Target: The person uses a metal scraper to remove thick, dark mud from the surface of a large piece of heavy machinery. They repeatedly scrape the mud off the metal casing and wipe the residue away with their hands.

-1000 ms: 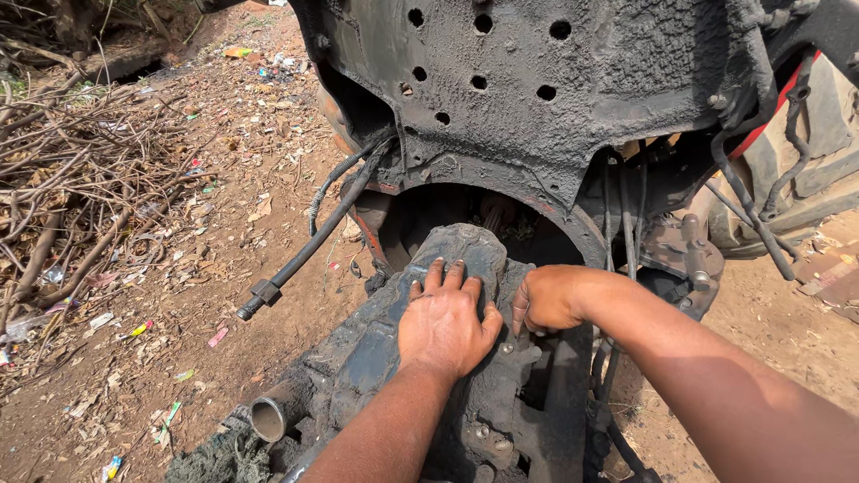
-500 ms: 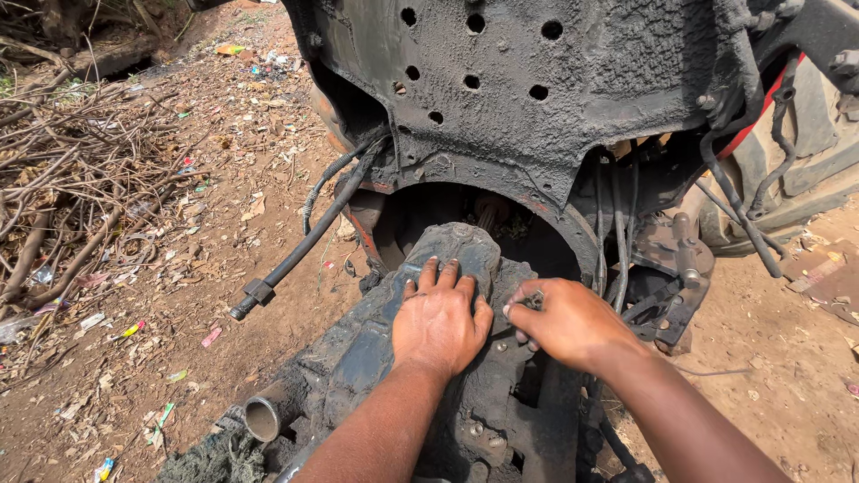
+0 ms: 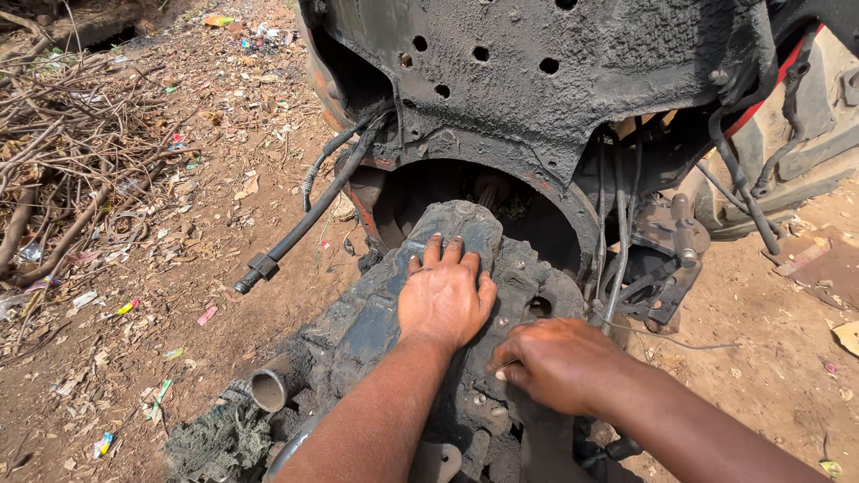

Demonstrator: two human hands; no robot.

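A greasy, dirt-caked gearbox housing (image 3: pixel 376 313) lies in front of me, its front end pointing into the round opening of a blackened vehicle housing (image 3: pixel 537 98). My left hand (image 3: pixel 446 293) lies flat on top of the gearbox, fingers spread toward the opening. My right hand (image 3: pixel 557 362) rests on the right side of the gearbox, fingers curled with the tips against small bolts there. Whether those fingertips pinch anything I cannot tell. A short open pipe stub (image 3: pixel 268 387) sticks out of the gearbox's near left side.
A black hose (image 3: pixel 309 219) with a metal end fitting hangs from the vehicle to the left. Cables and a bracket (image 3: pixel 658 268) hang on the right. Dry branches (image 3: pixel 63 152) and litter cover the dirt ground on the left. Oily rags (image 3: pixel 219 440) lie at the gearbox's near corner.
My right hand has slid down and toward me along the gearbox's right side. My left hand has stayed flat on top. The view has shifted slightly.
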